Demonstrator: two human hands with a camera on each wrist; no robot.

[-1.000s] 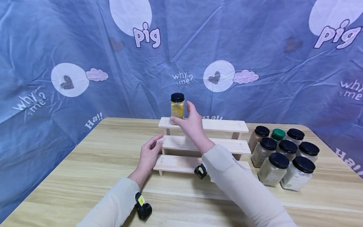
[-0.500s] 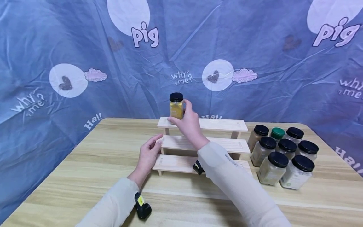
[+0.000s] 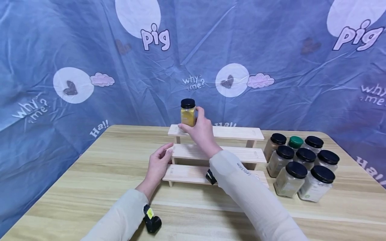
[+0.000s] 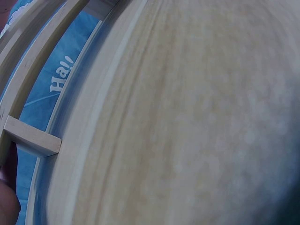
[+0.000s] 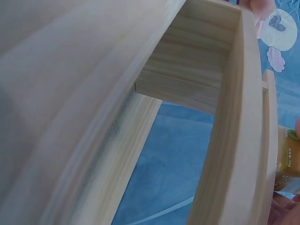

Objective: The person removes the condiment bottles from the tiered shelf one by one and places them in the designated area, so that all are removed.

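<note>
A small clear jar point(image 3: 188, 115) with yellow powder and a black lid stands upright at the left end of the top tier of a three-tier wooden rack point(image 3: 238, 133). My right hand point(image 3: 201, 131) holds this jar, thumb in front and fingers at its right side. In the right wrist view the jar point(image 5: 288, 159) shows at the right edge, beyond the wooden boards. My left hand point(image 3: 157, 163) grips the left end of the middle tier between thumb and fingers. Only a bit of its fingers point(image 4: 8, 201) shows in the left wrist view.
Several black-lidded jars point(image 3: 289, 179) and one with a green lid point(image 3: 296, 142) stand grouped right of the rack on the wooden table point(image 3: 90, 174). A printed blue cloth point(image 3: 193, 50) hangs behind the table.
The right hand's fingers, spread away from the jar's right side a second ago, have come in against it. The jar has barely moved. The left hand stays at the rack.
</note>
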